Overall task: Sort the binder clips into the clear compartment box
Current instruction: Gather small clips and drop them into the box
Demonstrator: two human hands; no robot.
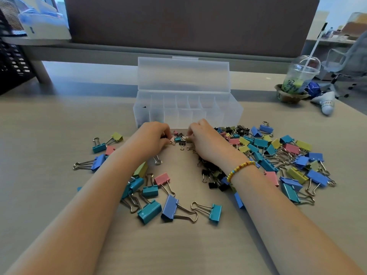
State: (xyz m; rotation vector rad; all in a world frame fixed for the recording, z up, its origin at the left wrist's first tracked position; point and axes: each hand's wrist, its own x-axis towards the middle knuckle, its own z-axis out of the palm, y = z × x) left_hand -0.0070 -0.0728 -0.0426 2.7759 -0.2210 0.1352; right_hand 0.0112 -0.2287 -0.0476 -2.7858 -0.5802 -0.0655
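Both hands work the tiny clips just before the box at the desk middle: left hand and right hand curl fingers, pinching small ones (light, stiff, slippery steel); best pinched across the painted body

Two bare forearms reach into view from the bottom edge, with no sleeves showing on either. The right wrist wears a thin beaded bracelet, mostly yellow beads with a few orange-brown ones and a small turquoise one. The left hand and right hand carry no rings that can be made out.
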